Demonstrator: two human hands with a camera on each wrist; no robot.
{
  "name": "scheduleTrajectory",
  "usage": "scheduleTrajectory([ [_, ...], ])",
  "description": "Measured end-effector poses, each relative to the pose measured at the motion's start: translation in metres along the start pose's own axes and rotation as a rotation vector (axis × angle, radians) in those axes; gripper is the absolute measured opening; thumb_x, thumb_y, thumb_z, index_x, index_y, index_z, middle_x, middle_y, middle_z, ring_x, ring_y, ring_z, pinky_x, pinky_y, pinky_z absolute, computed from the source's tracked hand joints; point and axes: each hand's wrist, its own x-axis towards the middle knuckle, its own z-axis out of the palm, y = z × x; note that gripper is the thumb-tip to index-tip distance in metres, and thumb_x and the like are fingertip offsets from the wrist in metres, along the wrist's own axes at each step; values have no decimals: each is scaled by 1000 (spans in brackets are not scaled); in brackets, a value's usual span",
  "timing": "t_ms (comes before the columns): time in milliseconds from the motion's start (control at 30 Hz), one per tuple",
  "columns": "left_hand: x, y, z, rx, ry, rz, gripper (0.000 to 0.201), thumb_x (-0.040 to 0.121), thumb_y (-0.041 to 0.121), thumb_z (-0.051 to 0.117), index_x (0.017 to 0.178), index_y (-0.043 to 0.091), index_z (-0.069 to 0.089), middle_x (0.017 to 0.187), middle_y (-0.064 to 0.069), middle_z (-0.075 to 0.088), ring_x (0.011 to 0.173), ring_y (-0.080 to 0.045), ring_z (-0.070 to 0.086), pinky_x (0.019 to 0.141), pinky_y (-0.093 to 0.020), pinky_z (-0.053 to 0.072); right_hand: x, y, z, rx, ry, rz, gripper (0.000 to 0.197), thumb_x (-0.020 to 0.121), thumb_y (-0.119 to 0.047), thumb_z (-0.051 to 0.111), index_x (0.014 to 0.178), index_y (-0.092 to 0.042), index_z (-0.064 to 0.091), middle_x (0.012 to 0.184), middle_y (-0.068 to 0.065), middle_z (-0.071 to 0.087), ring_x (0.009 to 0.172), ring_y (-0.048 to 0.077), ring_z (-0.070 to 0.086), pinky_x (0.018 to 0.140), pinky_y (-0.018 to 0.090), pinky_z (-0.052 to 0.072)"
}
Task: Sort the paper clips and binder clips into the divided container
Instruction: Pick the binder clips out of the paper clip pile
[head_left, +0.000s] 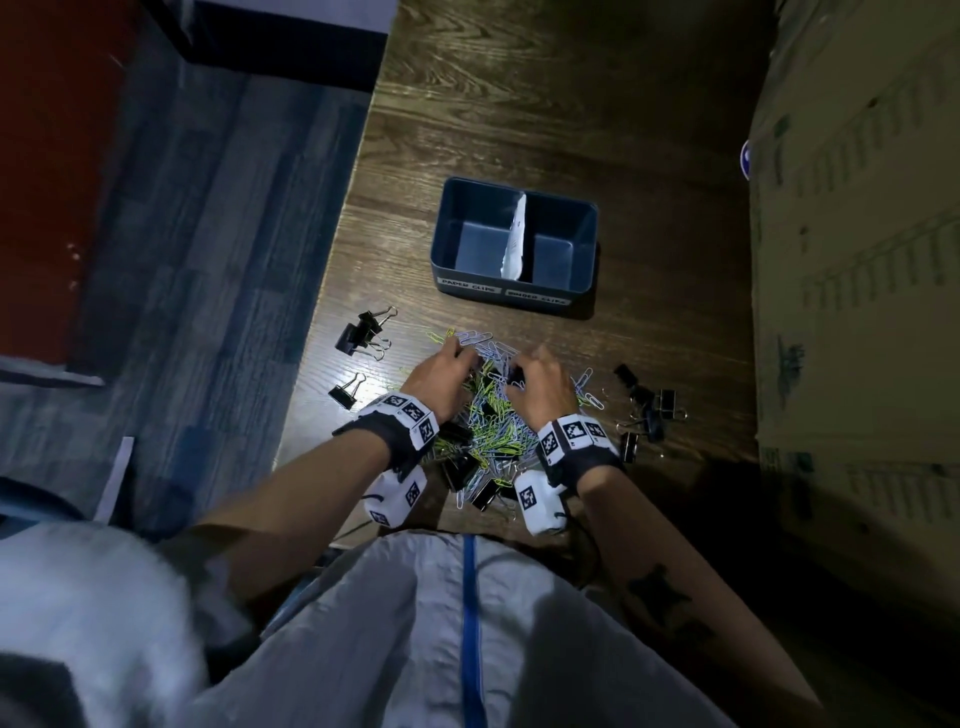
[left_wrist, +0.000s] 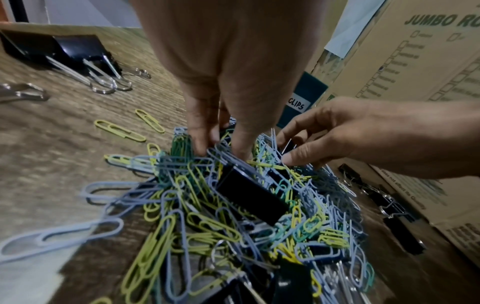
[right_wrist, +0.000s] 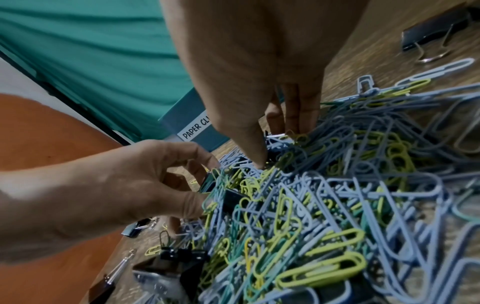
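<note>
Heap of paper clips (head_left: 491, 421), blue and yellow-green, mixed with black binder clips (left_wrist: 253, 194), on the worktop (head_left: 545, 104) beneath both hands. Left hand (head_left: 441, 371): fingers pointed down into the far side of the heap, tips among the paper clips; whether they pinch anything cannot be told. Right hand (head_left: 543, 387): fingers curled, tips at a small black binder clip in the heap; a firm pinch cannot be confirmed. Loose binder clips lie left of the left hand and right of the right hand. Divided container (head_left: 457, 228), labelled for each kind, stands beyond both hands. Cardboard box (head_left: 857, 260) right of the right hand.
</note>
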Motion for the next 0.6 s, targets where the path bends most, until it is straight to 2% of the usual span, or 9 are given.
scheduleTrajectory([
  [100,-3,2,5,0,64,36,39,78,5,71,109,13,48,113,-9,47,75,-27,55,59,-34,41,-5,-1,0,43,24,-4,18,81,-7,75,92,-18,66,108,8,55,95,29,61,81,38,54],
  [167,-7,2,7,-19,110,57,34,77,2,66,104,14,50,106,-8,50,74,-26,53,56,-31,35,-8,-1,-1,69,56,-4,22,80,-3,75,83,-18,60,104,5,55,89,27,61,77,37,54],
  [267,-12,1,7,-21,176,87,29,75,0,65,98,14,53,98,-5,52,77,-23,52,56,-28,31,-14,3,-4,104,82,17,29,79,-3,76,79,-21,53,97,-1,54,84,23,59,71,33,52],
  [367,-18,-2,7,-34,251,118,27,75,-2,65,93,16,55,91,0,53,79,-20,51,53,-28,38,-19,13,-6,164,108,26,25,78,-7,80,76,-18,58,93,-2,60,79,17,60,67,35,56],
  [467,-25,-13,11,-90,247,152,26,78,-3,63,91,19,56,90,4,55,79,-17,53,56,-33,52,-24,25,-11,221,131,71,23,78,-9,82,76,-21,63,83,-6,64,72,11,59,59,24,49],
  [533,-30,-23,15,-77,190,174,19,82,5,60,89,21,58,89,6,55,79,-16,55,59,-35,55,-26,31,-13,229,142,100,31,75,-11,84,72,-30,60,77,-10,64,68,11,61,59,29,53],
  [600,-36,-27,12,-42,103,156,12,83,17,59,90,26,58,93,10,53,84,-14,54,64,-33,55,-27,35,-16,238,133,116,35,73,-14,86,69,-34,57,73,-12,64,67,11,62,63,36,58],
])
